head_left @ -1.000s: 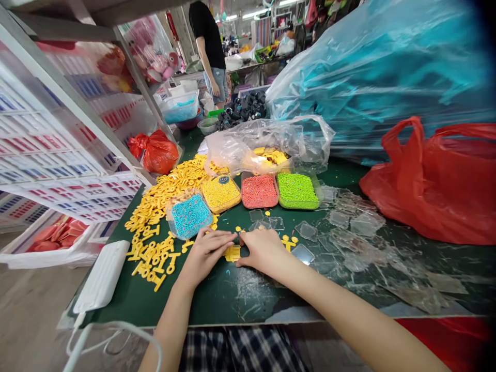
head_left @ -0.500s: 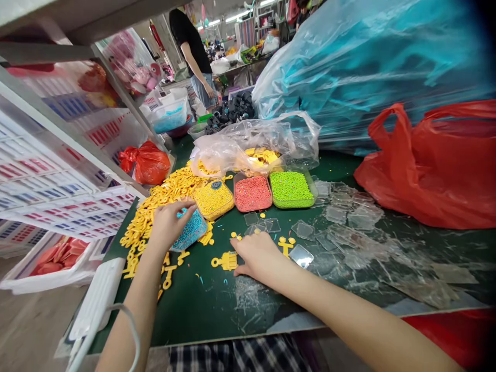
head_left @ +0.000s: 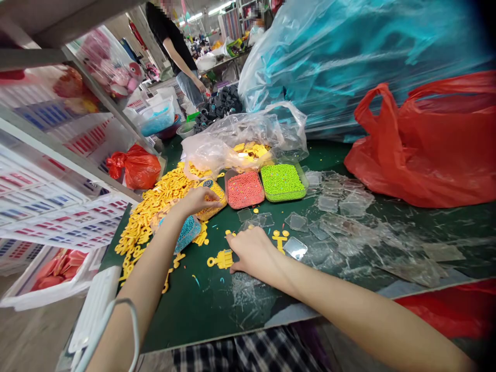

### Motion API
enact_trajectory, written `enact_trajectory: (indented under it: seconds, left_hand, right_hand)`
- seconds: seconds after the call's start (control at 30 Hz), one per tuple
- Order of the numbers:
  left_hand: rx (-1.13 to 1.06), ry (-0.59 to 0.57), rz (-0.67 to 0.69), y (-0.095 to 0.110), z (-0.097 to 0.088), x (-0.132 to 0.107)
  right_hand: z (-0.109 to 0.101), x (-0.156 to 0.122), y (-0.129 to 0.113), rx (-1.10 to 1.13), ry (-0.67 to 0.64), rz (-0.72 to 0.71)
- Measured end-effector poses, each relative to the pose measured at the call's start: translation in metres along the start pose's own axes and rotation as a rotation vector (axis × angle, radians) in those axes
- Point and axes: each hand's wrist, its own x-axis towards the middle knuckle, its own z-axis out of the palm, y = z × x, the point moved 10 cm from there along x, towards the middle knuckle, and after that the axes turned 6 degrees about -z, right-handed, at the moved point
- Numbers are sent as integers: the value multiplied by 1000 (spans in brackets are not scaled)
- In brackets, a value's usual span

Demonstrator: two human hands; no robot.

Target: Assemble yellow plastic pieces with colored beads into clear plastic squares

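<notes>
My left hand [head_left: 197, 199] reaches over the tray of yellow beads [head_left: 215, 192], fingers bunched and pointing down into it; what they pinch is hidden. Just below my left wrist sits the tray of blue beads [head_left: 187, 230]. My right hand [head_left: 252, 251] rests on the green table [head_left: 217, 305], fingers curled with the tips pressed on the right edge of a flat yellow plastic piece [head_left: 220, 259]. Trays of red beads [head_left: 245, 189] and green beads [head_left: 282, 182] stand behind it.
A heap of yellow key-shaped pieces [head_left: 151, 212] lies left; clear plastic squares [head_left: 333, 206] are scattered right. Behind are a clear bag [head_left: 248, 134], a big red bag [head_left: 426, 139], a teal plastic bundle [head_left: 349, 51]. White shelving [head_left: 46, 170] stands left. A person in black [head_left: 170, 36] stands far back.
My left hand left the yellow piece, passed over the blue bead tray and now hovers at the yellow bead tray. My right hand stayed at the piece. The view shifted left.
</notes>
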Motion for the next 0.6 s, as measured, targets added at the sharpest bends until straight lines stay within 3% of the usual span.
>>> enact_trajectory:
  seconds: [0.13, 0.23, 0.37, 0.43, 0.5, 0.6]
  left_hand:
    - [10, 43, -10, -1, -2, 2]
    - [10, 147, -14, 4, -15, -8]
    - [-96, 443, -11, 23, -42, -52]
    - [-134, 594, -32, 32, -46, -84]
    - [-144, 627, -19, 42, -32, -110]
    - [-218, 557, -41, 41, 2, -134]
  right_hand:
    - [0, 0, 3, -19, 7, 16]
    - [1, 2, 2, -33, 0, 9]
    - [1, 2, -2, -62, -21, -23]
    - [-1, 1, -3, -76, -25, -23]
    - [-2, 0, -3, -88, -23, -25]
    - [-3, 1, -6, -104, -17, -51]
